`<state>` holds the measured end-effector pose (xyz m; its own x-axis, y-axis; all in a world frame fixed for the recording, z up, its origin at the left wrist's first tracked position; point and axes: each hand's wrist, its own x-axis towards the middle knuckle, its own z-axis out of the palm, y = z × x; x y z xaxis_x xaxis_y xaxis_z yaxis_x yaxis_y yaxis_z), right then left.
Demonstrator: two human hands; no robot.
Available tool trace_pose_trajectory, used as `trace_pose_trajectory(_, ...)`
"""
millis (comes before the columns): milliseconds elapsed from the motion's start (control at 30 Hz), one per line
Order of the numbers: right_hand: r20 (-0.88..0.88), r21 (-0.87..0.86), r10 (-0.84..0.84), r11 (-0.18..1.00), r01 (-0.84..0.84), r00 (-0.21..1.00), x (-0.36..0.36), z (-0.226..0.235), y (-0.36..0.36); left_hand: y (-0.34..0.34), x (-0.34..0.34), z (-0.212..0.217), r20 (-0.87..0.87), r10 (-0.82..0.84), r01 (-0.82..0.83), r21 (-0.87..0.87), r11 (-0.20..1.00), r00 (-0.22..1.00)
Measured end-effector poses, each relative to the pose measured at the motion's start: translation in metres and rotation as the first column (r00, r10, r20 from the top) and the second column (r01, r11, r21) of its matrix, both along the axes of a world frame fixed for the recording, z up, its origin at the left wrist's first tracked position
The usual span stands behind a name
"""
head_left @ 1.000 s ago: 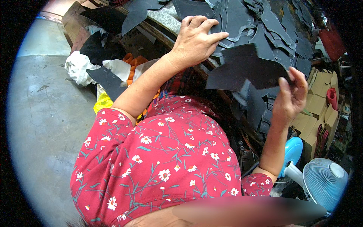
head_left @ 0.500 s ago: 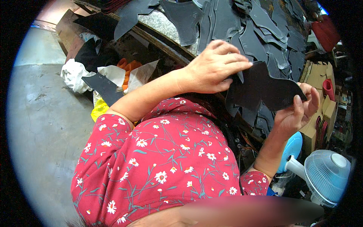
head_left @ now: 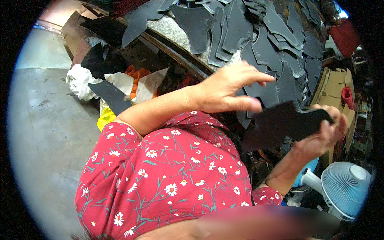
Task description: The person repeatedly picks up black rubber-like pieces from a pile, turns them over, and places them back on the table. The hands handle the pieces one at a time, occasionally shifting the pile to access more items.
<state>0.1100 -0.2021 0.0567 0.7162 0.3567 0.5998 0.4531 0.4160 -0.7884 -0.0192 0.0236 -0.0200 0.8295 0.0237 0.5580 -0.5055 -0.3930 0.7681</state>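
Note:
My right hand (head_left: 325, 134) is shut on a dark grey, flat cut piece of leather-like sheet (head_left: 280, 124), holding it by its right end in front of my chest. My left hand (head_left: 228, 90) hovers just above the piece's left end with fingers spread and thumb close to its edge; I cannot tell whether it touches. Beyond both hands, several similar dark cut pieces (head_left: 256, 36) lie overlapping on a speckled stone worktop (head_left: 168, 28). My red flowered shirt (head_left: 168, 172) fills the lower middle.
A white and blue fan (head_left: 346, 188) stands at lower right. Cardboard boxes (head_left: 334, 86) are stacked at the right. Left of the worktop lie white cloth (head_left: 80, 80), orange scraps (head_left: 136, 76), a yellow bag (head_left: 106, 118) and a dark offcut (head_left: 112, 96) on the grey concrete floor (head_left: 44, 132).
My left hand left the pile on the worktop and came back over the held piece. My right hand lowered the piece and turned it flatter, closer to my chest.

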Motion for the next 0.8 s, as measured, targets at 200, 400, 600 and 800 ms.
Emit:
trace_pose_trajectory(200, -0.357, -0.099, 0.241, 0.951, -0.293, 0.903, -0.019, -0.02, 0.039, -0.021, -0.006, 0.018, -0.207, -0.152, 0.058, -0.402, 0.914, 0.966)
trace_pose_trajectory(400, -0.582, -0.402, 0.103, 0.826, -0.396, 0.807, -0.023, -0.048, 0.057, 0.004, 0.001, 0.01, 0.04, 0.152, -0.146, -0.129, 0.981, 0.988)
trace_pose_trajectory(600, -0.637, -0.277, 0.163, 0.864, -0.421, 0.753, 0.016, -0.05, 0.07, 0.039, 0.035, -0.006, 0.203, 0.745, -0.707, 0.542, 0.455, 0.635)
trace_pose_trajectory(800, -0.672, -0.386, 0.112, 0.79, -0.476, 0.732, 0.023, -0.064, 0.086, 0.029, 0.054, -0.022, 0.161, 0.802, -0.676, 0.647, 0.354, 0.575)
